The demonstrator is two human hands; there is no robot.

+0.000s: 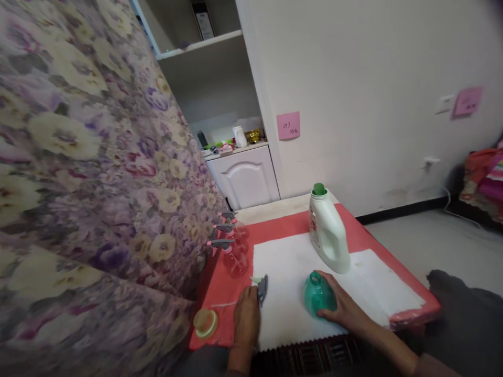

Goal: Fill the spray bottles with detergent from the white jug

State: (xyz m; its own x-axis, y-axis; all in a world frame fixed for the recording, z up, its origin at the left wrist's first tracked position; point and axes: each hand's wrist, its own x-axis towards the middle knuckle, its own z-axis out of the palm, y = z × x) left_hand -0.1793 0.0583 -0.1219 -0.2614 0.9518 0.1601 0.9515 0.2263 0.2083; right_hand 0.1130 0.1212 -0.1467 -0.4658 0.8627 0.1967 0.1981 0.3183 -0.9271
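Note:
My right hand [340, 303] grips the side of a teal see-through spray bottle [319, 297], which stands upright with its neck uncovered. My left hand [247, 317] is closed around a grey trigger spray head [263, 289], low over the left edge of the white cloth. A thin pale tube [223, 305] sticks out to the left of that hand. Behind the teal bottle stands a large pale green detergent jug [329, 233] with a green piece in its mouth. At the lower left sits a pale yellow cap or cup [205, 322].
Three pink spray bottles [236, 259] with grey triggers line the table's left side, beside a floral curtain [118, 209]. White cloths [283, 314] lie over the red table cover [271, 229]. A shelf cabinet [245, 175] stands behind, by the wall.

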